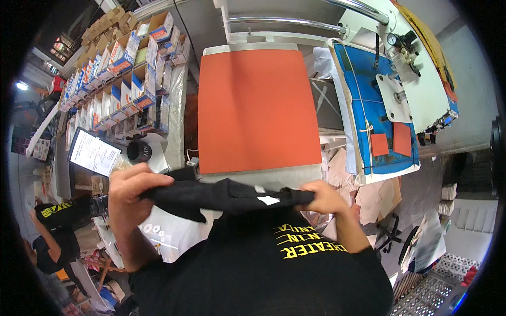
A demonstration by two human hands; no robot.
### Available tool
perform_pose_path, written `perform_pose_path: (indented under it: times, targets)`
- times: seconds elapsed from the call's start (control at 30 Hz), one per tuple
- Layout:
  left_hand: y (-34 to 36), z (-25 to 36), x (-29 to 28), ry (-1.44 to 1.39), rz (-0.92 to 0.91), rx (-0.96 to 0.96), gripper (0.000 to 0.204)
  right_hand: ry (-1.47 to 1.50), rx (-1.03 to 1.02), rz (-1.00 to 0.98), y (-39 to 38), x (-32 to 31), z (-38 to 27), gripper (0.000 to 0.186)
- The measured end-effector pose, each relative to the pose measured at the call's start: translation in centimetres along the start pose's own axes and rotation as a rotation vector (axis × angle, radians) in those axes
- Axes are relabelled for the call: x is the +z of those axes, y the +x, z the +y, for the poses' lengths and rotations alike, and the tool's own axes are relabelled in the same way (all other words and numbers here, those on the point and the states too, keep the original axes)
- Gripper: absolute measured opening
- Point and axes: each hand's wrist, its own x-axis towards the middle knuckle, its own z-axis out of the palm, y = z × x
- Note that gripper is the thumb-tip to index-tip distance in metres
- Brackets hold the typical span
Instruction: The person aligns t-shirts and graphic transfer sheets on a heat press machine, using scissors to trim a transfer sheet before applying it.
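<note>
A black cloth garment [224,196] is stretched across in front of my chest, bunched lengthwise, with small white patches near its right part. My left hand [132,187] is closed around its left end, thumb on top. On the other end, my right hand [322,197] grips the cloth between thumb and fingers. Beyond the garment lies a flat orange pad [258,110] on a pale platen, with nothing on it. The cloth is held up off the pad. Its exact cut is hidden by the bunching.
Open boxes [124,58] crowd a left table, beside a black mug [138,151] and a clipboard [94,152]. At right stands a press with a blue bed [363,79] and gauge [392,39]. Paper pieces [377,200] lie low. Another person [55,237] is far left.
</note>
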Motion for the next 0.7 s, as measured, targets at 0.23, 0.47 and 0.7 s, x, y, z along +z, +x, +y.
perform_pose_path:
  times: [0.23, 0.47, 0.7]
  targets:
    - [-4.9, -2.9, 0.3, -0.006, 0.068, -0.235, 0.026, -0.168, 0.28, 0.173, -7.6, -5.9, -4.9, 0.023]
    - [-4.0, -7.9, -5.9, 0.102, 0.361, -0.236, 0.008, -0.34, -0.029, 0.912, -7.3, -15.1, -9.8, 0.01]
    - [11.9, -22.1, 4.0, 0.672, 0.533, 0.087, 0.029, -1.26, -0.153, 1.053, 12.4, -17.8, -0.7, 0.036]
